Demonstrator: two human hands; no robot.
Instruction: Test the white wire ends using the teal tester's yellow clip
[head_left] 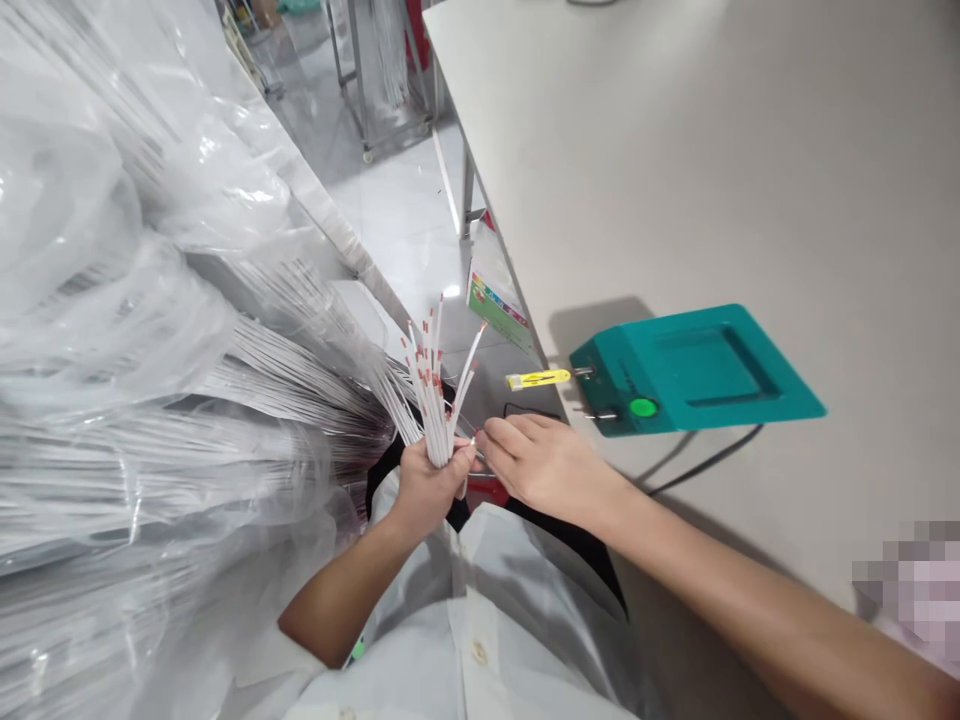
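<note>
A bundle of thin white wires (437,425) with reddish, copper-coloured ends fans upward from my left hand (426,488), whose fingers are wrapped round it. Beside the left thumb, my right hand (544,462) is closed in a pinch on what looks like the end of a single white wire; the fingertips partly hide it. A teal device (697,370) with a green button lies on the table to the right. Two metal prongs stick out of its near side, and a yellow tag or clip (538,379) sits on one of them.
Several large bundles of white wires (300,370) in clear plastic (75,270) fill the left side. The pale table (675,180) has its edge close to my right hand. A black cable (712,460) runs beneath the device. A wheeled metal rack (360,90) stands on the floor behind.
</note>
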